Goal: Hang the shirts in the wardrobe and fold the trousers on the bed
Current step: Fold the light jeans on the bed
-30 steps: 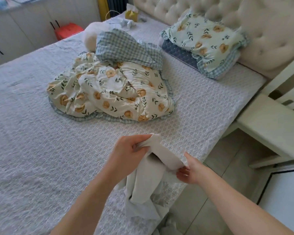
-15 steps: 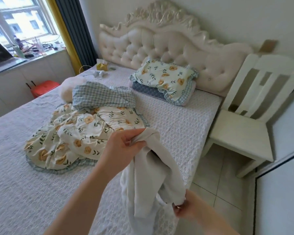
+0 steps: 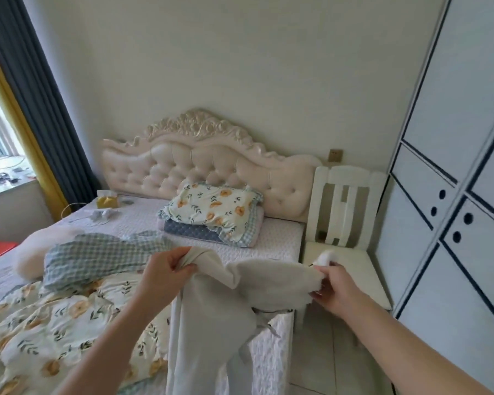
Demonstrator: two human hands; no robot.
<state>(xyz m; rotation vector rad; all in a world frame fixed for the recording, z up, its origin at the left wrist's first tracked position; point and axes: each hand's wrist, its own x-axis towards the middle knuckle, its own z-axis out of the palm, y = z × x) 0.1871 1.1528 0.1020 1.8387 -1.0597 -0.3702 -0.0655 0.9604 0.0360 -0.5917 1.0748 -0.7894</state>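
Observation:
A pale cream garment (image 3: 211, 323) with a fleecy lining hangs in the air over the near right corner of the bed (image 3: 274, 240). My left hand (image 3: 166, 273) grips its top edge on the left. My right hand (image 3: 332, 286) pinches the other end of that edge, stretched out towards the chair. The rest of the cloth droops down in front of the bed's edge, so I cannot tell whether it is a shirt or trousers. The wardrobe (image 3: 454, 195) with white doors and dark trim stands shut at the right.
A floral quilt (image 3: 54, 323) with a checked underside lies crumpled on the bed at the left. A floral pillow (image 3: 214, 209) sits by the tufted headboard (image 3: 206, 166). A white wooden chair (image 3: 345, 212) stands between bed and wardrobe. Tiled floor shows below it.
My head has lifted from the bed towards the headboard and wardrobe. Both hands raised the garment, and my right hand moved up and right, spreading its top edge.

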